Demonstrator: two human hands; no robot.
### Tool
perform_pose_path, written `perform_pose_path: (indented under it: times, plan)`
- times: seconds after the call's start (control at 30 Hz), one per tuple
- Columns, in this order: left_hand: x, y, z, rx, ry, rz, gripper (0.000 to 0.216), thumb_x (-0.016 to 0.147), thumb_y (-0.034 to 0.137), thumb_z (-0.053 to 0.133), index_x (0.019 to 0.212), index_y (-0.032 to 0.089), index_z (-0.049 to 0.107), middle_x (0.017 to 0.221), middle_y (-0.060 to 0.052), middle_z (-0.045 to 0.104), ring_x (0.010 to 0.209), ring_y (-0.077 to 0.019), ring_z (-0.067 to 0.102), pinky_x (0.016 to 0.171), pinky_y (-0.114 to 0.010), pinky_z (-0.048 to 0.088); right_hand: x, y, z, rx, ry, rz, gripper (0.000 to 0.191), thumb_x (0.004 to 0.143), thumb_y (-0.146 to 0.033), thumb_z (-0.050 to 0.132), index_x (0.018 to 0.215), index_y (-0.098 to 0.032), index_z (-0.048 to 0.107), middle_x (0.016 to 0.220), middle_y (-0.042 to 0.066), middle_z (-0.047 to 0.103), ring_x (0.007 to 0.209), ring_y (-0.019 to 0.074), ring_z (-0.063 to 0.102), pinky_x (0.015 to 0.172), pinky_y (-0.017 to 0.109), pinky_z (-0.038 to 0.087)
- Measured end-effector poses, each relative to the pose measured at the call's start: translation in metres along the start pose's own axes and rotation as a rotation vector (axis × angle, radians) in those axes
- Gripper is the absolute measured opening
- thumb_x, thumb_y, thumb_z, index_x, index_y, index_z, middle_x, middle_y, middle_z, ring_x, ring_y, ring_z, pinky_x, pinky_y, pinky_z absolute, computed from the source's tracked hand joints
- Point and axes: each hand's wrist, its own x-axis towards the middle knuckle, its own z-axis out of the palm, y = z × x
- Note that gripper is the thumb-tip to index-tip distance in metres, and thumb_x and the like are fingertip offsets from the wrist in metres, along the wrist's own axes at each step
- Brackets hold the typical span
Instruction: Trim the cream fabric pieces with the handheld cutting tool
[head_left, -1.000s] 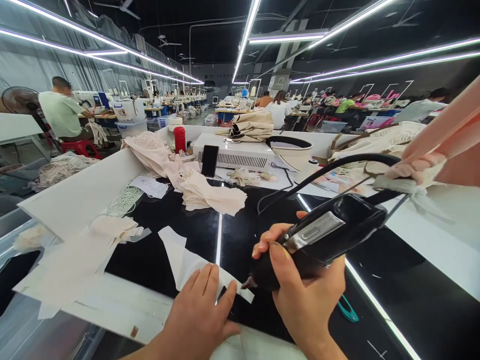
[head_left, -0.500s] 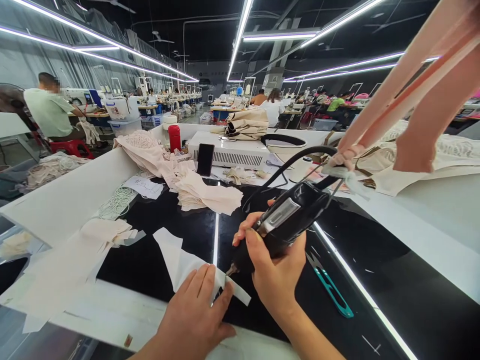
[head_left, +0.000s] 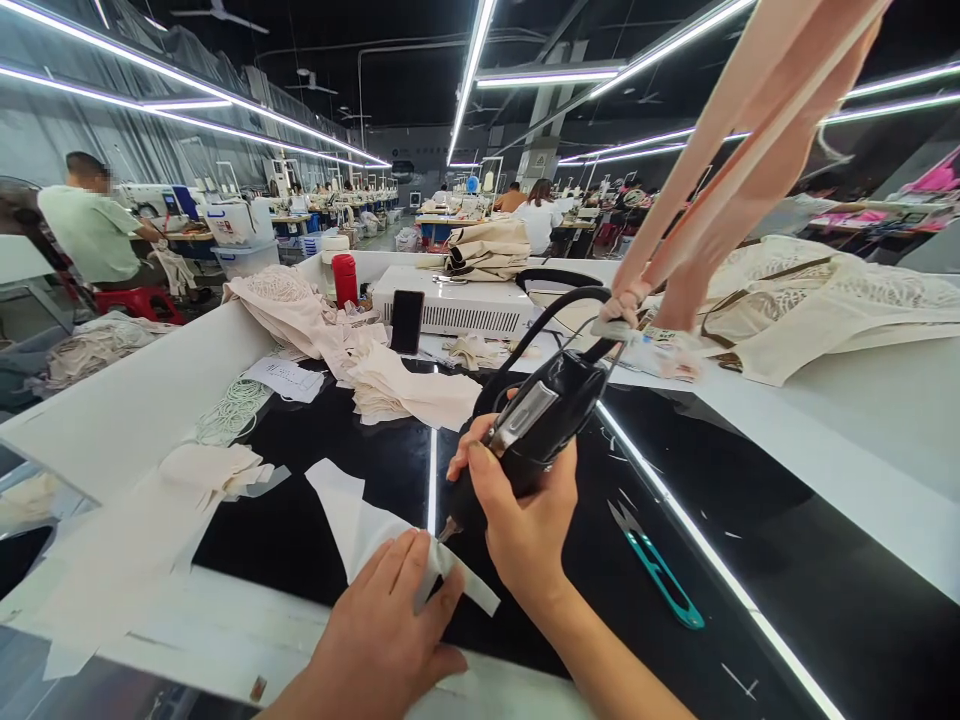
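In the head view my right hand [head_left: 525, 525] is wrapped round a black corded handheld power tool [head_left: 544, 420]. Its narrow metal tip points down to the left, at the edge of a white fabric piece [head_left: 356, 520]. Whether the tip touches the fabric I cannot tell. My left hand [head_left: 397, 600] lies flat on that fabric, fingers stretched out and thumb apart, close beside the tip. Pink fabric straps [head_left: 697, 190] are tied at the tool's cord end and run up to the right. Teal thread snips [head_left: 660, 575] lie right of my right hand.
A black glossy work surface [head_left: 720, 460] has white side walls. Stacked pale fabric pieces [head_left: 409, 390] and a propped phone [head_left: 407, 322] are behind my hands. More fabric [head_left: 127, 560] hangs over the left edge. A white vented box [head_left: 457, 300] and red bottle [head_left: 345, 280] stand behind.
My right hand has shifted the power tool to the left, its tip slightly up and left along the fabric edge. The pink straps swung left. My left hand stays almost in place.
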Motion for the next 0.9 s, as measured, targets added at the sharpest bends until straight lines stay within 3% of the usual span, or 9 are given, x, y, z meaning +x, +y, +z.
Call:
perform_pose_path:
  times: [0.13,0.4,0.9]
  plan:
    - [0.000,-0.006,-0.005,-0.074,-0.008,-0.006,0.065,0.085,0.059,0.080,0.133,0.020,0.059,0.128,-0.020,0.069,0.116,-0.0353,0.071,0.096,-0.047,0.063,-0.004,-0.003,-0.001,-0.045,0.030,0.000,0.023,0.086,-0.023,0.074,0.095,-0.026,0.052,0.078,-0.006,0.066,0.054,0.0107,0.061,0.052,0.026,0.056]
    - [-0.003,-0.017,-0.028,-0.201,-0.089,-0.059,0.051,0.097,0.044,0.072,0.135,0.015,0.058,0.130,-0.014,0.068,0.118,-0.0277,0.069,0.100,-0.038,0.062,-0.015,-0.012,-0.004,-0.074,0.044,-0.013,0.029,0.083,-0.020,0.076,0.099,-0.027,0.053,0.078,-0.006,0.067,0.055,0.0122,0.063,0.053,0.028,0.058]
    - [-0.007,-0.014,-0.021,-0.182,-0.023,-0.081,0.062,0.080,0.046,0.089,0.129,0.020,0.062,0.131,-0.015,0.067,0.118,-0.0336,0.069,0.101,-0.048,0.061,-0.009,-0.007,0.002,0.013,0.033,0.010,0.030,0.084,-0.018,0.075,0.102,-0.028,0.053,0.079,-0.006,0.067,0.056,0.0111,0.063,0.052,0.026,0.057]
